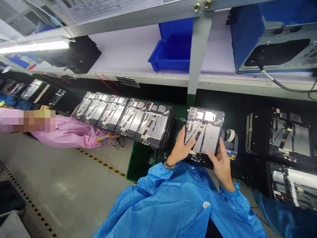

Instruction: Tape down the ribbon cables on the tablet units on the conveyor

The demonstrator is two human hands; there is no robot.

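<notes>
Both my hands grip an open tablet housing (203,134) with its inner side facing me, showing a metal-foil battery area, tape strips and flat cables. My left hand (180,147) holds its lower left edge, with the thumb on the foil. My right hand (220,161) holds the lower right edge. A row of similar tablets (123,120) stands overlapped on the bench to the left. Beside my right hand lies a tape roll (230,135) on a small blue-and-black device (231,148).
A co-worker in a pink smock (69,134) reaches toward the tablet row. More open tablets (289,135) lie on the dark bench to the right. A green crate (140,162) sits below the bench, a blue plastic bin (170,49) on the shelf above, and a grey floor (74,175) with a dashed yellow-black line spreads to the left.
</notes>
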